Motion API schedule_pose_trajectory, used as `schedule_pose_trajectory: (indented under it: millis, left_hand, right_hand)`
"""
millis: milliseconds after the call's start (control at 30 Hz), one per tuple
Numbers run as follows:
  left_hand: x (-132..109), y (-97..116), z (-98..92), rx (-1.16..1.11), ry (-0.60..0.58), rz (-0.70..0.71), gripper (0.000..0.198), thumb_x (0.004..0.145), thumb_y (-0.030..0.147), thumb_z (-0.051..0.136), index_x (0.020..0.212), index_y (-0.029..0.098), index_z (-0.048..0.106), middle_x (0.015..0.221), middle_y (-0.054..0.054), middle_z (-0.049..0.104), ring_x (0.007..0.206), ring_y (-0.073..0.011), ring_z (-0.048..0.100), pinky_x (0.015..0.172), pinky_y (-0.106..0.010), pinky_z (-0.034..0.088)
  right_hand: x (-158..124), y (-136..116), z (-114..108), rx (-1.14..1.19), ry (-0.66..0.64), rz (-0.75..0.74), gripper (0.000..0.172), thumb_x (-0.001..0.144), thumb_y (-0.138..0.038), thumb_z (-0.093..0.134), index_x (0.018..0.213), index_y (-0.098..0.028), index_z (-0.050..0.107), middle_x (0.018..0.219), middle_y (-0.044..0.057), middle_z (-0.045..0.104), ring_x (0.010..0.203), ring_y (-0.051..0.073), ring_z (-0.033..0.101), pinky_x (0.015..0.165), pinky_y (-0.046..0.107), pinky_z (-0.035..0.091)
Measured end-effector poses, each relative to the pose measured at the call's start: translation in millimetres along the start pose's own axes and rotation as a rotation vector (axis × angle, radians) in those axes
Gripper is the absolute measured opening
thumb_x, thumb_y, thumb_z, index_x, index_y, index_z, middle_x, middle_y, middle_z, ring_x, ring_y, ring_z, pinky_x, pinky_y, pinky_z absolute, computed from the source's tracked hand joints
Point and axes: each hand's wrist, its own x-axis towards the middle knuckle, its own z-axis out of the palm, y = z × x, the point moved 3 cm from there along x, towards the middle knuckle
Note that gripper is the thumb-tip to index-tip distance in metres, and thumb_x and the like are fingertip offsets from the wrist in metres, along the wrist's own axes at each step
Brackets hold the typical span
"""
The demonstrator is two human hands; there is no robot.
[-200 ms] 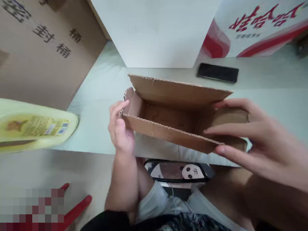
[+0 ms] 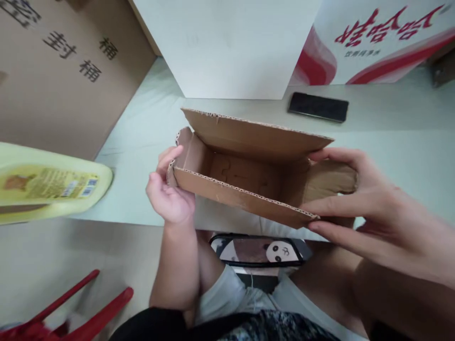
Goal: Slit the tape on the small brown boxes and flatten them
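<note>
An open-topped cardboard box point(image 2: 245, 201) lies in both hands at the front of the pale green table, its long flaps raised and the inside bare. The interlocking bottom panels show within. My left hand point(image 2: 174, 194) is at the left end, fingers curled against the short flap and its thumb off the cardboard. At the right end, my right hand point(image 2: 369, 203) grips the near long flap between thumb and a finger. Another finger of it reaches the far flap, and the bent right end flap point(image 2: 330, 177) sits between these fingers.
A black phone point(image 2: 318, 107) lies behind the box on the table point(image 2: 401, 156). At the back stand a white box point(image 2: 234, 52) and a red-and-white carton point(image 2: 369, 52). A large brown carton point(image 2: 64, 94) and a yellow bottle point(image 2: 71, 187) are left; red chair legs point(image 2: 106, 308) below.
The left thumb has come away from the box's near corner. My right hand has closed its fingers further on the near flap. The whole view has shifted slightly.
</note>
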Motion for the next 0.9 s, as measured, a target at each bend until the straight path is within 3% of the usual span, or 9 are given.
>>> schedule_pose_trajectory:
  millis: [67,133,200,333,467,567,700,767,900]
  left_hand:
    - [-1,1,2.3,-0.133,0.057,0.000,0.051,0.097,0.060,0.037,0.115,0.033,0.076,0.126,0.001,0.073,0.136,-0.0277,0.057,0.126,-0.050,0.040]
    - [-2,1,6.6,-0.187,0.039,-0.016,0.046,0.097,0.057,0.042,0.119,0.034,0.076,0.130,0.002,0.072,0.138,-0.0273,0.057,0.127,-0.048,0.039]
    - [-3,3,9.3,-0.197,0.011,-0.015,0.046,0.098,0.057,0.042,0.122,0.035,0.075,0.133,0.001,0.071,0.140,-0.0271,0.056,0.127,-0.047,0.040]
    - [-2,10,9.4,-0.250,0.012,-0.009,0.046,0.101,0.051,0.040,0.120,0.031,0.077,0.130,0.003,0.073,0.135,-0.0225,0.060,0.123,-0.039,0.044]
    - [0,16,10.4,-0.301,0.015,-0.042,0.045,0.100,0.052,0.046,0.116,0.026,0.079,0.126,0.003,0.076,0.130,-0.0209,0.063,0.120,-0.036,0.046]
    - [2,18,10.1,-0.384,0.058,-0.105,0.046,0.098,0.052,0.049,0.113,0.023,0.081,0.123,0.002,0.078,0.127,-0.0198,0.065,0.115,-0.032,0.049]
    - [2,21,8.6,-0.409,0.065,-0.166,0.042,0.094,0.049,0.055,0.109,0.021,0.083,0.116,0.001,0.080,0.118,-0.0176,0.069,0.106,-0.026,0.053]
    - [1,22,9.5,-0.418,0.023,-0.200,0.043,0.093,0.050,0.056,0.112,0.023,0.082,0.119,0.000,0.079,0.121,-0.0190,0.068,0.108,-0.028,0.053]
    - [-3,26,12.6,-0.435,-0.040,-0.211,0.049,0.091,0.060,0.055,0.117,0.027,0.080,0.125,0.000,0.077,0.126,-0.0234,0.066,0.112,-0.036,0.052]
  right_hand:
    - [-5,-2,0,-0.083,0.100,0.033,0.020,0.101,-0.043,0.055,0.100,-0.039,0.075,0.138,0.008,0.046,0.149,0.032,0.040,0.101,0.052,0.065]
    - [-9,-7,0,-0.154,0.191,0.073,0.020,0.101,-0.038,0.054,0.106,-0.036,0.074,0.145,0.008,0.040,0.156,0.038,0.030,0.116,0.068,0.049]
    - [-11,-13,3,-0.160,0.169,0.033,0.024,0.100,-0.032,0.053,0.114,-0.035,0.072,0.148,0.008,0.043,0.158,0.042,0.023,0.123,0.076,0.034]
    - [-6,-27,10,-0.091,-0.017,-0.108,0.034,0.096,-0.025,0.053,0.124,-0.036,0.071,0.146,0.006,0.054,0.157,0.044,0.027,0.126,0.076,0.027]
    - [-2,-31,10,-0.040,-0.040,-0.201,0.035,0.096,-0.021,0.057,0.124,-0.035,0.072,0.150,0.009,0.051,0.157,0.046,0.021,0.118,0.081,0.032]
    - [-2,-29,10,-0.037,-0.032,-0.236,0.029,0.098,-0.026,0.058,0.120,-0.037,0.075,0.155,0.005,0.048,0.159,0.044,0.015,0.123,0.079,0.022]
    - [-1,-27,13,-0.093,-0.016,-0.231,0.022,0.099,-0.034,0.060,0.108,-0.039,0.079,0.160,-0.009,0.046,0.162,0.036,0.014,0.136,0.055,0.001]
    - [1,-27,15,-0.123,-0.014,-0.210,0.021,0.099,-0.043,0.060,0.106,-0.038,0.079,0.158,-0.009,0.049,0.161,0.038,0.017,0.136,0.054,0.002]
    - [3,-30,19,-0.167,-0.001,-0.163,0.038,0.099,-0.061,0.053,0.106,-0.035,0.080,0.156,-0.005,0.052,0.158,0.045,0.021,0.134,0.064,0.007]
